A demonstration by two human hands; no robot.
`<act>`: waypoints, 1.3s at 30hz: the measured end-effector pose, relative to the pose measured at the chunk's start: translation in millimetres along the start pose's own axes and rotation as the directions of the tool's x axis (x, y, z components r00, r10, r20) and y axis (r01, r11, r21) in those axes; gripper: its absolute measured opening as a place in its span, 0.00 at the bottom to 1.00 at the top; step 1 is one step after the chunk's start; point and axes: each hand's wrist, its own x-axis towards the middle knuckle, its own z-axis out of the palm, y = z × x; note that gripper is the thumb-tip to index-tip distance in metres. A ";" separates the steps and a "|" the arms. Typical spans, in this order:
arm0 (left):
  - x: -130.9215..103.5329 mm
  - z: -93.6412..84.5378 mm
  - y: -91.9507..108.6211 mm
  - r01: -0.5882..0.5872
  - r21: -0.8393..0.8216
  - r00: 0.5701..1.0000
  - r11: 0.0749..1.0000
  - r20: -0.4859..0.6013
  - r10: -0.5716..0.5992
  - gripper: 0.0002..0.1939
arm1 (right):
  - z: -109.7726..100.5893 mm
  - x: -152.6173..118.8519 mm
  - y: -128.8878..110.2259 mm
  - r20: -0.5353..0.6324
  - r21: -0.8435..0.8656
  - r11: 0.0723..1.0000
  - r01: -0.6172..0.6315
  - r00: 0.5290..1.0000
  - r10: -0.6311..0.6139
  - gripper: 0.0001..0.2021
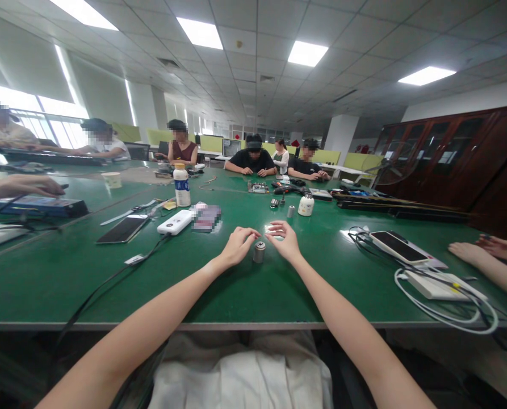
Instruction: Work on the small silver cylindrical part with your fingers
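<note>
Standing upright on the green worktop point(240, 301), a small metal can point(259, 253) is sitting between two bare hands.
Its round wall is looking stiff, probably slick and fairly heavy for its size, so its sides, below the top rim, are likely offering the best hold. The left hand point(238, 245) is hovering just beside it, fingers bent; the right hand point(284, 241) is hovering opposite, thumb and fingers curved; I cannot tell whether either is gripping anything, even the pale thing point(273, 230) at the right fingers. Beyond, a white jar point(306, 205) is standing.
</note>
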 end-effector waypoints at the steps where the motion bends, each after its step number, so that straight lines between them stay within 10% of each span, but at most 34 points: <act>1: -0.1 -0.1 0.2 0.000 0.000 1.000 1.000 0.001 0.000 0.15 | -2.0 1.4 6.8 -0.002 -0.019 1.000 -0.023 1.000 0.023 0.18; 13: -0.9 -0.5 0.5 -0.002 0.006 1.000 1.000 0.012 0.002 0.15 | -5.6 1.5 44.7 0.126 -0.105 0.980 -0.168 0.975 0.181 0.11; 26: -7.6 2.6 -3.6 -0.069 0.063 0.992 0.996 0.106 0.062 0.23 | 2.5 -5.2 -18.6 0.086 0.087 0.995 0.040 0.995 -0.047 0.19; 39: -6.1 6.1 -9.3 -0.086 0.080 0.987 0.993 0.146 0.074 0.22 | 12.0 -14.1 -25.2 0.143 0.132 0.989 0.064 0.986 -0.083 0.19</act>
